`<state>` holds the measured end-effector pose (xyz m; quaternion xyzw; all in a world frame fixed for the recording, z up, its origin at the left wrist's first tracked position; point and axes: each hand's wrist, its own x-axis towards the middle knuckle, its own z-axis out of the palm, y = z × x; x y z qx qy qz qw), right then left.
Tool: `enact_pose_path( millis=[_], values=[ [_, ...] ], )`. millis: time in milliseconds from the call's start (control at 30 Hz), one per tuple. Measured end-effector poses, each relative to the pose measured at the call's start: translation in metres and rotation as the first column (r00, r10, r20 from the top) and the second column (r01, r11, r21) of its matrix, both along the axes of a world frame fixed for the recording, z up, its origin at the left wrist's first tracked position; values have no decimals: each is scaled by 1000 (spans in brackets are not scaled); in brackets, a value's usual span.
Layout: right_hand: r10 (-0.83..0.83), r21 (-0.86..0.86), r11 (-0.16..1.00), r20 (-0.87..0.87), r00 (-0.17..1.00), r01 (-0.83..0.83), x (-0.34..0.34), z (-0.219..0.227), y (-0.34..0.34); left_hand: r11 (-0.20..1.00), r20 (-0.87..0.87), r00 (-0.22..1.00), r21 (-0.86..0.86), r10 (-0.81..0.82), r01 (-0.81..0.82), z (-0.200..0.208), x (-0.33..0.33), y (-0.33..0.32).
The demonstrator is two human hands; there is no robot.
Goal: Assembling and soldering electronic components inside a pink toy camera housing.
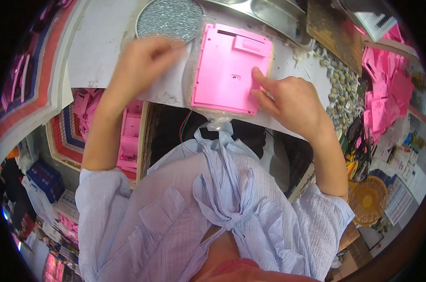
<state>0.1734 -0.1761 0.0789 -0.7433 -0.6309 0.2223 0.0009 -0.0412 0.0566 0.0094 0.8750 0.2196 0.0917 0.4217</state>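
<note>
A pink plastic casing panel, with a slot and a raised rectangular part near its far end, lies on a clear plastic wrap at the near edge of the white worktable. My right hand grips its right edge, with index finger and thumb on the face; the other fingers are mostly hidden. My left hand is left of the panel, close to the near rim of a round tray of small silver metal pieces. Motion smears its fingertips, so whether they hold anything cannot be told.
Metal trays stand at the far edge. Small grey-brown parts are heaped to the right, beside stacked pink panels. Below the tabletop at left, a striped-lined drawer holds pink parts. An orange basket sits at lower right.
</note>
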Motion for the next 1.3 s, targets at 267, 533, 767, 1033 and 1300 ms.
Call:
enact_pose_path(
  millis=[267,533,767,1033,1300],
  values=[
    [248,-42,965,-179,952,-259,32,22,55,847,65,996,524,67,-91,-24,4,48],
    [260,402,835,311,914,-375,-1,-82,215,744,181,971,625,155,-235,-37,19,49],
    [276,427,793,386,881,-435,-8,-85,231,752,72,989,644,129,-145,-36,11,58],
    [128,616,714,353,927,-333,1,-86,219,835,132,987,531,88,-145,-23,14,50],
    [87,586,806,-253,963,81,48,-38,130,993,55,995,-84,-80,84,18,43,0]
  ],
)
